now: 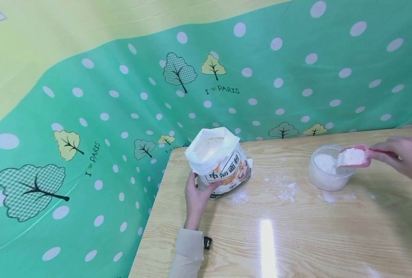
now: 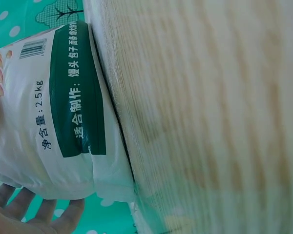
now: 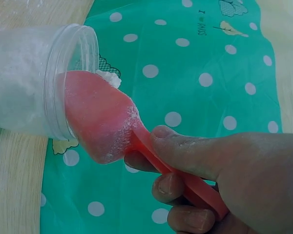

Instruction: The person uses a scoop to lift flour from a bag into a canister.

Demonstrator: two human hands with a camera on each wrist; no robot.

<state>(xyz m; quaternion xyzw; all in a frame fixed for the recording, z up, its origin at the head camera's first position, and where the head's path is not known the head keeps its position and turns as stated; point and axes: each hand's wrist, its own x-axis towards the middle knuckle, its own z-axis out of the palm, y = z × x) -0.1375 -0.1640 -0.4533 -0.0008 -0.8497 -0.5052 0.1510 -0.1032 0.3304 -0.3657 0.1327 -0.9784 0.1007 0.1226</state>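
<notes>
My right hand (image 1: 405, 154) grips the handle of a pink scoop (image 3: 102, 117) heaped with white flour. The scoop's front end is over the mouth of a clear plastic jar (image 1: 331, 181), which holds white flour as well. In the right wrist view the thumb lies along the handle and the fingers curl beneath it. On the left, my left hand (image 1: 197, 197) holds an open bag of flour (image 1: 226, 170) low on its side, thumb across the front and fingers round the other side. The bag (image 2: 24, 122) stands upright with its white top folded outward.
Flour is spilled on the wooden table (image 1: 233, 231) between bag and jar, and beside the jar. A green dotted cloth (image 1: 261, 96) hangs behind the table and along its left edge. A small black object (image 1: 207, 243) shows beside the left sleeve.
</notes>
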